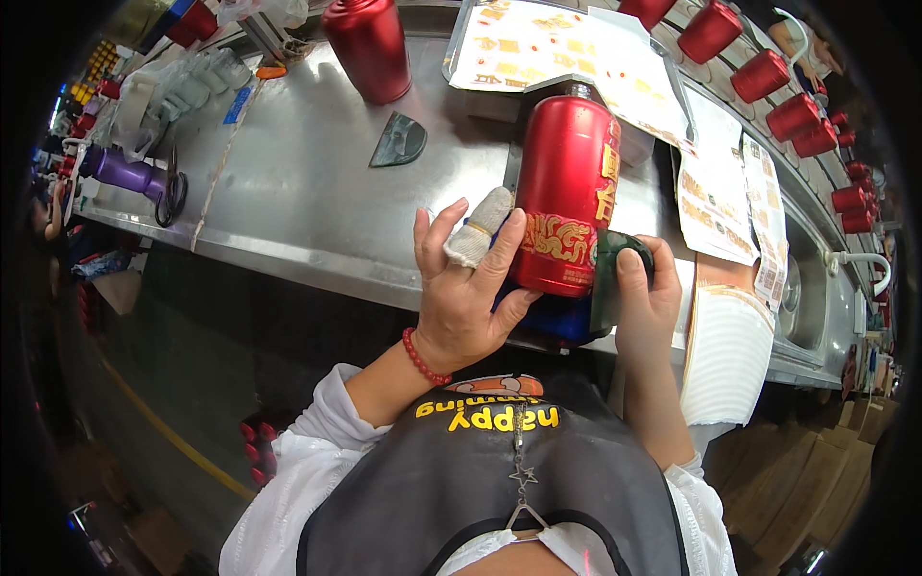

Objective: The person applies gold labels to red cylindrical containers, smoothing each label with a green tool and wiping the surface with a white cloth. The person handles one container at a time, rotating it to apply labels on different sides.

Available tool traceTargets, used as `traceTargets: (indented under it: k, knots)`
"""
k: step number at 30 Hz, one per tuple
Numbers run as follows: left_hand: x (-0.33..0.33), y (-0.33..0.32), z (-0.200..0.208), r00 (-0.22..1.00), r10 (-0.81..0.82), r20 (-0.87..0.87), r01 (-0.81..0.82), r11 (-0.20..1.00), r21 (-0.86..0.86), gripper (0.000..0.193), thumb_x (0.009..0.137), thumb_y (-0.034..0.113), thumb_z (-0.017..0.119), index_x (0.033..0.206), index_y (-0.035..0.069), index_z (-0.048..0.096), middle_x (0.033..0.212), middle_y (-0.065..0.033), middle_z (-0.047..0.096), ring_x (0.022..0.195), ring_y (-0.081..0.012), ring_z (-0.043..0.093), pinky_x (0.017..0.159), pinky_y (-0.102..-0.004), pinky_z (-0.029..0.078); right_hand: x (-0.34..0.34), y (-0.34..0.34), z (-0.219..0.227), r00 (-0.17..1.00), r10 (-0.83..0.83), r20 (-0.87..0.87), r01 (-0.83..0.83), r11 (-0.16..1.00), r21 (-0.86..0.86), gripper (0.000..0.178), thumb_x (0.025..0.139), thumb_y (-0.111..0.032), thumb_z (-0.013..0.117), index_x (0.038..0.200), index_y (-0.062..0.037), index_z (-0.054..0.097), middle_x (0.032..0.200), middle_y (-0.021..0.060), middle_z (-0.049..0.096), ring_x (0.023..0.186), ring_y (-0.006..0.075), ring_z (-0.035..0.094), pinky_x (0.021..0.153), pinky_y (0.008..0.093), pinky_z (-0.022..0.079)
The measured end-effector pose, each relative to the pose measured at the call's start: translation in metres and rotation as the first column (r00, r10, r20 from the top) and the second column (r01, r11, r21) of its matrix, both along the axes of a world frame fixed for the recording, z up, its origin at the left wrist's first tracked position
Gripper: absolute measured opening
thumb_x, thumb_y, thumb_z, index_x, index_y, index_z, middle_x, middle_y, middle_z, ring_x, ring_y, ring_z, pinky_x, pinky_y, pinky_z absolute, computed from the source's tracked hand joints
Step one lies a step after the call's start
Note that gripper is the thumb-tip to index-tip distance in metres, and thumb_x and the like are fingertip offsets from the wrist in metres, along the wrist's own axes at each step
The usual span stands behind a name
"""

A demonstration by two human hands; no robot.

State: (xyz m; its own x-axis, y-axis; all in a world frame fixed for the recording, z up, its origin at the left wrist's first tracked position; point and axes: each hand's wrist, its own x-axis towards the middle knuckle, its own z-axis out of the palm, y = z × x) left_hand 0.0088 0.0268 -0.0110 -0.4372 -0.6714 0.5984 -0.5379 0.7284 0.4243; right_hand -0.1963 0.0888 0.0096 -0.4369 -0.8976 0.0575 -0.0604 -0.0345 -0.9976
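A glossy red bottle (562,182) with gold lettering and a gold dragon band lies in front of me, its neck pointing away. My left hand (466,298) steadies its lower left side with the forefinger and thumb; the other fingers are spread. One of those fingers wears a pale cloth cover held by a band. Between thumb and fingers, my right hand (648,293) pinches a dark green flat scraper (605,278) against the bottle's lower right side. Something blue (557,322) shows beneath the bottle's base, mostly hidden.
On the metal worktable (307,192) lies a dark green rounded piece (399,140), with another red bottle (368,48) behind it. Printed decal sheets (567,58) cover the back and right. Several red bottles (759,75) stand at far right, near a sink (795,298). A purple flask (125,173) is left.
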Motion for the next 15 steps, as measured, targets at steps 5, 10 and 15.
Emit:
traceTargets:
  k: [5, 10, 15]
  knots:
    - [0.0009, -0.001, -0.0093, 1.0, -0.021, -0.007, 0.021, 0.999, 0.039, 0.069, 0.095, 0.046, 0.064, 0.146, 0.0, 0.052, 0.138, -0.0212, 0.061, 0.136, -0.0427, 0.043, 0.12, -0.0574, 0.015, -0.0008, 0.0023, -0.0031, 1.0, -0.016, -0.008, 0.016, 1.0, 0.007, 0.022, 0.103, -0.023, 0.063, 0.107, -0.0011, 0.06, 0.088, -0.0011, 0.064, 0.077, 0.0045, 0.055, 0.069, 0.0198, 0.047]
    - [0.0007, -0.0029, -0.0082, 1.0, -0.023, -0.003, 0.023, 0.998, 0.05, 0.071, 0.096, 0.049, 0.061, 0.148, 0.001, 0.05, 0.139, -0.0186, 0.059, 0.136, -0.0403, 0.041, 0.119, -0.0584, 0.015, 0.0011, 0.0014, -0.0033, 1.0, -0.022, 0.022, 0.023, 1.0, -0.008, 0.023, 0.104, -0.023, 0.062, 0.108, -0.0013, 0.06, 0.089, -0.0012, 0.064, 0.077, 0.0044, 0.055, 0.07, 0.0195, 0.047]
    - [0.0033, -0.0047, -0.0071, 0.999, -0.023, 0.031, 0.021, 0.998, 0.052, 0.072, 0.095, 0.049, 0.063, 0.146, -0.001, 0.051, 0.141, -0.022, 0.058, 0.135, -0.0434, 0.042, 0.119, -0.0573, 0.018, -0.0018, 0.0009, -0.0061, 1.0, -0.019, 0.01, 0.019, 1.0, -0.009, 0.023, 0.104, -0.024, 0.062, 0.109, -0.0017, 0.059, 0.09, -0.0009, 0.063, 0.078, 0.0045, 0.055, 0.07, 0.0196, 0.047]
